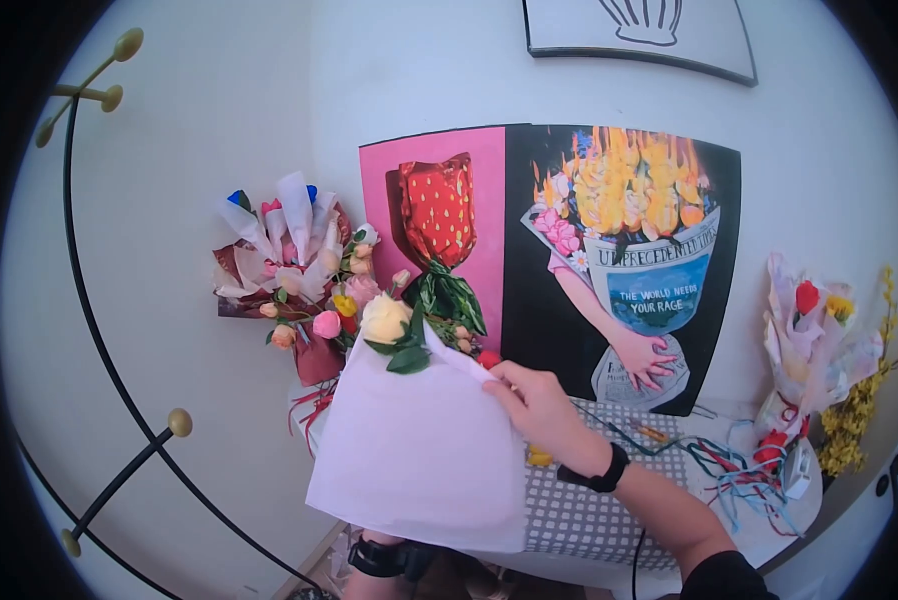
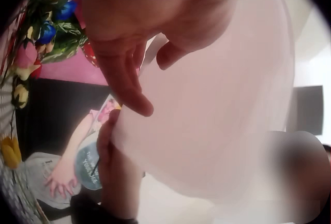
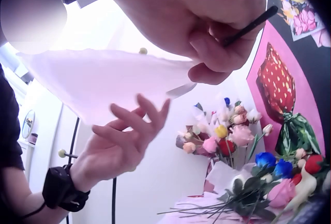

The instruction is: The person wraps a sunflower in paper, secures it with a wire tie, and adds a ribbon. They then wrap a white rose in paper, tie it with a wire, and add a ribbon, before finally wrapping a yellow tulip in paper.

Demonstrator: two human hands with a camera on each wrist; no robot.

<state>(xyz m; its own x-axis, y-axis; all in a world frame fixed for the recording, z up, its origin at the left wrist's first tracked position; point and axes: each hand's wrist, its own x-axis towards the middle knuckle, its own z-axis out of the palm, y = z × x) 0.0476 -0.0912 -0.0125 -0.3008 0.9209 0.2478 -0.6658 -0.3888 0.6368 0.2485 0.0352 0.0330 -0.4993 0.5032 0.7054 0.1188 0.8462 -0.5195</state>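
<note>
A pale pinkish-white sheet hangs in front of the person, its upper right edge pinched by the right hand. In the right wrist view, the right hand also has a thin dark rod between its fingers. The left hand, hidden behind the sheet in the head view, shows in the right wrist view with fingers spread beside and below the sheet. In the left wrist view the left hand has loosely bent fingers over the sheet; whether they touch it, I cannot tell.
A cream rose with leaves shows above the sheet. Wrapped bouquets stand left and right. Ribbons lie on the table's right, beside a checked cloth. Posters lean behind; a black rack stands left.
</note>
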